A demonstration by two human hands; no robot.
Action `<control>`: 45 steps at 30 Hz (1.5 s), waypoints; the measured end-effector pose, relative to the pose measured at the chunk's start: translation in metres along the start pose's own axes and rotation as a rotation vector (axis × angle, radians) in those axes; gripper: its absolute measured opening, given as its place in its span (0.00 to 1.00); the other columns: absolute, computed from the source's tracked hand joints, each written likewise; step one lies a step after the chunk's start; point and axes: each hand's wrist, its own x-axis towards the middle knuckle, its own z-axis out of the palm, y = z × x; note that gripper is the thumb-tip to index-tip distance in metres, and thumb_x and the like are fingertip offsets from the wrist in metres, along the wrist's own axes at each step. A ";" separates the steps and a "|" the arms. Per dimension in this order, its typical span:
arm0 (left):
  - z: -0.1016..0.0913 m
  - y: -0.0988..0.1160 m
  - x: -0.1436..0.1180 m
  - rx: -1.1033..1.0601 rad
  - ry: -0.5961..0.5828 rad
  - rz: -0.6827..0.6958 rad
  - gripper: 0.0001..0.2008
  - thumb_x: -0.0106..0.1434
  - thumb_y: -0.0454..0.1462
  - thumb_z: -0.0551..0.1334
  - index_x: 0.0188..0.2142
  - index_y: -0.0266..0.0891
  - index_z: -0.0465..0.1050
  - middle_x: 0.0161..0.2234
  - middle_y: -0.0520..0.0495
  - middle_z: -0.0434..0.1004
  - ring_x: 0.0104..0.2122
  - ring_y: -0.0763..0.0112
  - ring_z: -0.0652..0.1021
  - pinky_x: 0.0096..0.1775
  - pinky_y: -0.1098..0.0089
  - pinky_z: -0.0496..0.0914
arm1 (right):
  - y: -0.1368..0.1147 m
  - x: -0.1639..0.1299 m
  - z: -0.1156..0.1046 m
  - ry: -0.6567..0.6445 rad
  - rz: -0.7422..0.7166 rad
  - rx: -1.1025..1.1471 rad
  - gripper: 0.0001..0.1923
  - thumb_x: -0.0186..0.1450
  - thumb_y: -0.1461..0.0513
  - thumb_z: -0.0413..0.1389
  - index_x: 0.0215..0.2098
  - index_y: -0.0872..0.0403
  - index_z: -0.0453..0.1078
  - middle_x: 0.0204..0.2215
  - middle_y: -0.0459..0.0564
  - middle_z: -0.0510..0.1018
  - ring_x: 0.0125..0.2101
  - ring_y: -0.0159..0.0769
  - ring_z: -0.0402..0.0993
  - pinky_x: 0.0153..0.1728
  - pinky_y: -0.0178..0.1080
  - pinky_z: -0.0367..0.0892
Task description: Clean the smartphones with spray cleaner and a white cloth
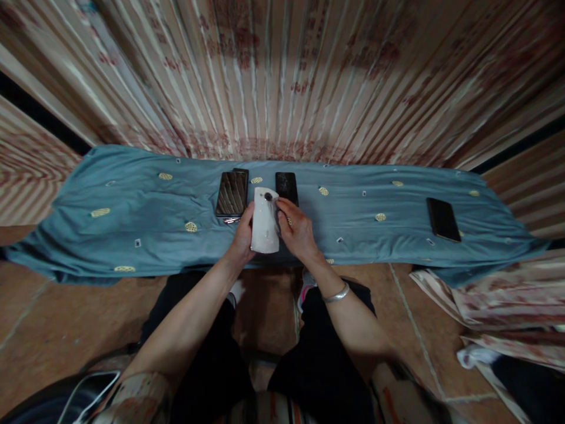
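Observation:
A white phone (265,227) is held above the cloth with its back and round camera lens facing up. My left hand (243,237) grips it along its left edge. At the phone's upper right edge, by the lens, the fingers of my right hand (296,228) are closed and pressed against it. Just behind my right fingers lies a dark phone (286,185), partly hidden. A larger dark phone (232,194) with a glossy, streaked screen lies beyond my left hand, on top of other items that barely show.
A blue patterned cloth (145,227) covers the long, narrow table in front of me. Another black phone (443,219) lies toward its right end. Pleated curtains (286,82) hang right behind the table. A white cable (90,391) rests on a dark surface at lower left.

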 end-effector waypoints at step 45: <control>-0.012 -0.024 0.007 0.096 -0.072 -0.099 0.17 0.73 0.43 0.63 0.53 0.34 0.81 0.35 0.46 0.88 0.40 0.62 0.87 0.46 0.68 0.79 | -0.015 0.009 -0.003 -0.045 -0.149 -0.108 0.24 0.75 0.65 0.46 0.65 0.53 0.73 0.66 0.58 0.76 0.68 0.46 0.71 0.72 0.56 0.64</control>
